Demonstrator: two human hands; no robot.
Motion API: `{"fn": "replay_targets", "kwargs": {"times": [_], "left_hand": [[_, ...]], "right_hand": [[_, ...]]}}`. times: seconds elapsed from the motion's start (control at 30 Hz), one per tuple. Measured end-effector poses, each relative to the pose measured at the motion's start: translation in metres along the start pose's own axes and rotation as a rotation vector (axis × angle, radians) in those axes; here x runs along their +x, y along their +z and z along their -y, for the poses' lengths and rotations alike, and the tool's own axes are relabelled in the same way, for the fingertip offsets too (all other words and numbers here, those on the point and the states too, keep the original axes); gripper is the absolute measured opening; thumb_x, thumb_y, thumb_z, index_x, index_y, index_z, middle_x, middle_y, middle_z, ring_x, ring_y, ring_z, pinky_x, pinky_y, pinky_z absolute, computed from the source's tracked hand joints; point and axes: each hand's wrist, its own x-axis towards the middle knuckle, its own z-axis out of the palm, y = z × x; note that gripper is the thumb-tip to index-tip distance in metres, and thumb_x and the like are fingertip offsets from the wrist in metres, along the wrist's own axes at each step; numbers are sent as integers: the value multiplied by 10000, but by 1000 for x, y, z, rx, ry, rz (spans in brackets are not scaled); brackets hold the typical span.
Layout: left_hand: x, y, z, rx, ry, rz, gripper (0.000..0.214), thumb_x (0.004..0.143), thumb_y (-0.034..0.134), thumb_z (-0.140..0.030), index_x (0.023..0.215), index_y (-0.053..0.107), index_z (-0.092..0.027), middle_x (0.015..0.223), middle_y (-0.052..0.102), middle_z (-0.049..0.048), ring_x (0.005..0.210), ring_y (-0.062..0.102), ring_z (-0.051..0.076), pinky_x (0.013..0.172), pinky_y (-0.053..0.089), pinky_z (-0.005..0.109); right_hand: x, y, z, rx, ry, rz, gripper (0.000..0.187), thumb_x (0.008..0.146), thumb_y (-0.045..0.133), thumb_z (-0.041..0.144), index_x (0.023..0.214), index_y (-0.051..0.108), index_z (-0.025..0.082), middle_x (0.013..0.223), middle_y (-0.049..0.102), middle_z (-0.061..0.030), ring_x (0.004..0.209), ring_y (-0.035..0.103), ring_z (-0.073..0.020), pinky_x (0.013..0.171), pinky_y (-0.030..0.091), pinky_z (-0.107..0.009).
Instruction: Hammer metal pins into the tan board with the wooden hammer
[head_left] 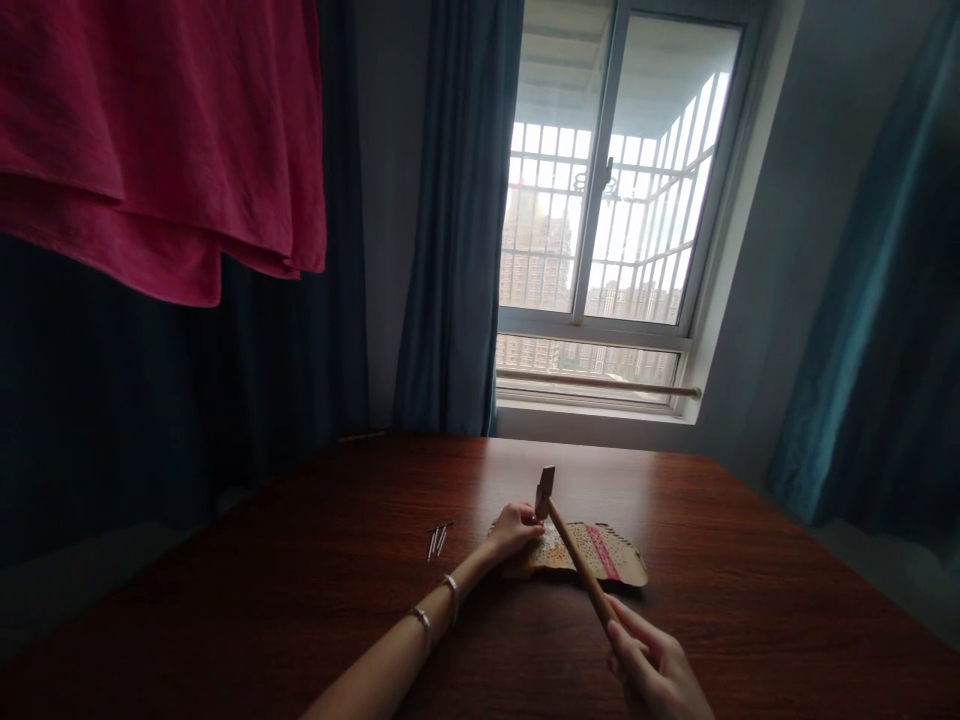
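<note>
My right hand (656, 670) is wrapped round the wooden handle of a small hammer (574, 545), whose metal head stands raised above the table. My left hand (516, 528) rests with curled fingers on the left end of a flat patterned piece (607, 555) with a pink stripe, lying on the brown wooden table (300, 600). The fingertips pinch together just under the hammer head; what they hold is too small to make out. A few thin metal nails (439, 540) lie loose on the table left of my left hand. Bracelets circle my left wrist.
A red cloth (157, 140) hangs at the upper left. Dark blue curtains (457, 220) flank a barred window (607, 200) behind the table. More curtain hangs at the right (877, 300). The table's far edge runs below the window sill.
</note>
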Motion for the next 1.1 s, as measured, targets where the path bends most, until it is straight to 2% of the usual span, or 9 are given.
{"fn": "replay_targets", "kwargs": {"times": [0.2, 0.4, 0.63, 0.97, 1.1], "left_hand": [[2, 0, 4, -5, -33, 9, 244, 624, 634, -370, 660, 693, -136, 796, 649, 50, 689, 569, 165, 601, 399, 242], [8, 5, 16, -24, -28, 8, 244, 620, 634, -359, 645, 679, -121, 743, 635, 39, 645, 557, 143, 564, 382, 227], [9, 8, 22, -48, 9, 11, 231, 630, 623, -343, 657, 684, -122, 781, 626, 35, 652, 557, 131, 567, 383, 213], [4, 3, 11, 42, -3, 36, 257, 674, 573, -355, 691, 701, -133, 809, 646, 43, 695, 565, 144, 606, 390, 218], [3, 2, 9, 52, -21, 37, 262, 673, 575, -367, 678, 698, -135, 821, 646, 42, 701, 561, 147, 592, 381, 217]], "right_hand": [[-1, -1, 1, 16, 2, -38, 776, 597, 655, 595, 1166, 542, 79, 508, 424, 39, 384, 294, -33, 336, 103, -156], [0, 1, -2, -14, -43, -78, 815, 578, 663, 602, 1125, 560, 5, 463, 426, 30, 429, 374, -67, 361, 196, -166], [-2, 2, -2, -16, 8, -78, 835, 581, 643, 625, 1177, 530, 52, 482, 419, 49, 360, 228, -18, 346, 80, -168], [-1, -2, -11, -2, -3, -116, 827, 583, 654, 610, 1180, 526, 51, 473, 437, 37, 399, 332, -47, 355, 130, -161], [0, -2, -10, -6, 6, -87, 833, 592, 648, 609, 1190, 514, 44, 484, 437, 38, 400, 320, -43, 358, 120, -162]]}}
